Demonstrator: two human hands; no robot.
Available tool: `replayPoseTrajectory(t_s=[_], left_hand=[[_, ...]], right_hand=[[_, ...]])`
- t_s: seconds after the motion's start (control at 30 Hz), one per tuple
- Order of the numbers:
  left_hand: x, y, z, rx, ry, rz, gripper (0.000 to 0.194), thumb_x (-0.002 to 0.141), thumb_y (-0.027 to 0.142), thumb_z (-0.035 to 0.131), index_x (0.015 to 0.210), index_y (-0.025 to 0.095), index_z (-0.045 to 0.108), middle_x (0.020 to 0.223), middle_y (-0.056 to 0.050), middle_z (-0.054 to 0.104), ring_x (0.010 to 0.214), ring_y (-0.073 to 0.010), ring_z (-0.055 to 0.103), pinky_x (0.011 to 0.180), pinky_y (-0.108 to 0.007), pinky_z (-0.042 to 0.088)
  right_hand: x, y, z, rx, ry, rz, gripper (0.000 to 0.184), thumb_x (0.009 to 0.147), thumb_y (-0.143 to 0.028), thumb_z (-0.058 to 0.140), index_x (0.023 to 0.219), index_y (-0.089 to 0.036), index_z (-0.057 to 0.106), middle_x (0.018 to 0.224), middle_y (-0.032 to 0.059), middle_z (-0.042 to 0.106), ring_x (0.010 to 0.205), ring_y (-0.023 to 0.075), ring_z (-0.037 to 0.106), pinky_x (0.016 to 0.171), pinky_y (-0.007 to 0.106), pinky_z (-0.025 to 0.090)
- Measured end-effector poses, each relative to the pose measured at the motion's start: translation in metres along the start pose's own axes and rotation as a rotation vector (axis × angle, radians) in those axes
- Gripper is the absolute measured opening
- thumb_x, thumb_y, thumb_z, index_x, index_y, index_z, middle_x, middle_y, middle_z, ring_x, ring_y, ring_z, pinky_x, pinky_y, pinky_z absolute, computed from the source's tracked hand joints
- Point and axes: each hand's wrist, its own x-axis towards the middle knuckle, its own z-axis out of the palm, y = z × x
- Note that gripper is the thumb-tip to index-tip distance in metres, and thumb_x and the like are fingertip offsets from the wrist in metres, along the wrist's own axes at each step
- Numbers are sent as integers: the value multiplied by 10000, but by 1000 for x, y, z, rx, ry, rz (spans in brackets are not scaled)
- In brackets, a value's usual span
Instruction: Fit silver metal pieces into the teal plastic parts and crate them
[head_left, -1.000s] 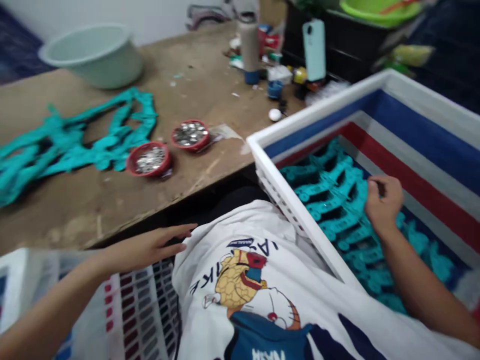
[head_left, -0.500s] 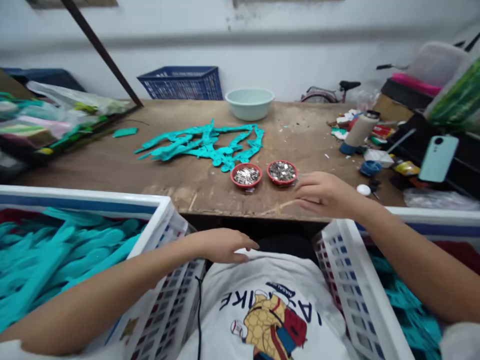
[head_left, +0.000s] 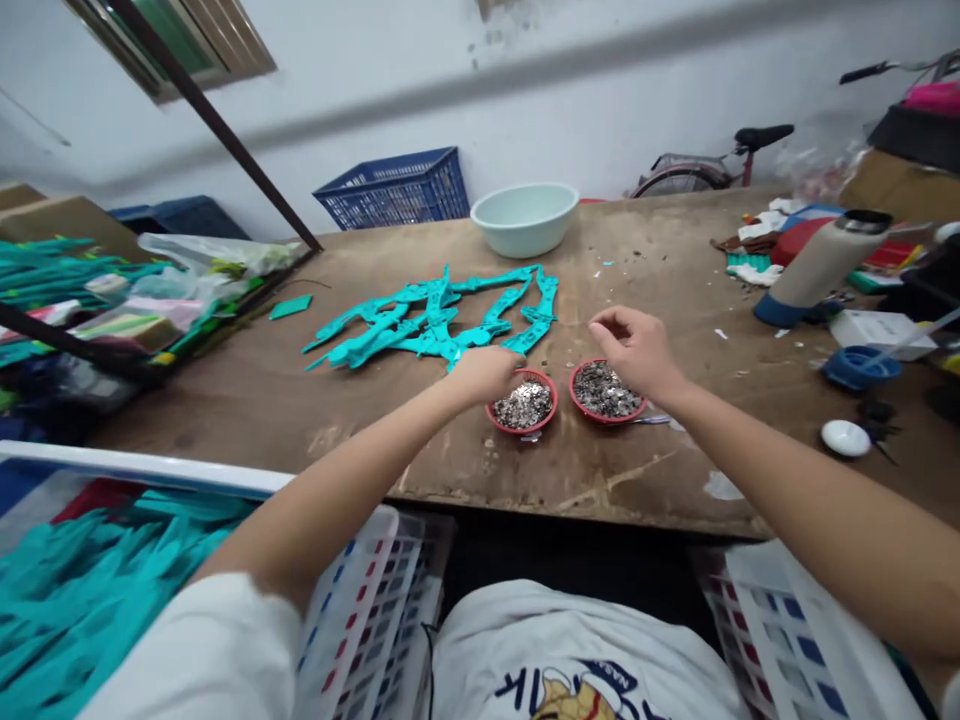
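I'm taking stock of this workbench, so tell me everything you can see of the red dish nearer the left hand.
It is a small, round, shallow red dish, plastic by its look, with a raised rim. It is heaped with small silvery metal pieces, too small to identify. It sits level on the worn wooden bench top, near the bench's front edge and just left of a matching dish. The person's left hand is over its far rim, though whether it touches cannot be told.

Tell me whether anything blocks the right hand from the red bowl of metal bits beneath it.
Nothing visible blocks it. The right hand hangs just above the red bowl with nothing between them. The left hand is at the other red bowl, off to the side.
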Motion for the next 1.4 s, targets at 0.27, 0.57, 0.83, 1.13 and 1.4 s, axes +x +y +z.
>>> replayPoseTrajectory(t_s=[0.27,0.57,0.83,1.13,1.4], left_hand=[[138,-4,36,-24,-75,-235,535,1161,427,810,1602,130,749,1626,-234,778,1533,-403,735,1344,-625,565],[136,-17,4,-272,163,-263,510,1107,402,837,1523,130,723,1591,-248,795,1523,-416,737,1245,-419,587],[50,69,11,-1237,628,-83,400,1173,412,803,1397,238,521,1397,-118,754,1311,-273,760,1165,-401,654],[-130,86,33,-1035,-39,139,667,1092,534,796,1638,232,562,1328,-132,864,1176,-312,842,975,-408,674],[-157,66,28,-102,-47,582,202,1183,332,700,1091,222,843,1059,-94,892,1039,-286,855,788,-348,584]], right_hand=[[-8,-10,-13,-225,-71,-269,258,1124,-358,650,977,-265,839,987,92,886,958,316,789,931,472,560],[-10,-13,-15,-335,-25,-374,306,1202,-366,596,1040,-265,835,1032,108,881,1069,353,804,967,515,545],[-16,-19,-3,-402,-244,-312,989,1068,-497,879,1927,-228,469,1875,255,557,1706,517,555,1380,714,506],[-29,-48,-14,-281,-876,-329,1016,955,-287,900,1901,-255,533,1713,151,762,1449,395,799,1130,431,657],[-46,-63,-8,-627,-1339,42,325,910,-249,879,1233,-260,904,1083,64,911,862,307,835,722,394,567]])
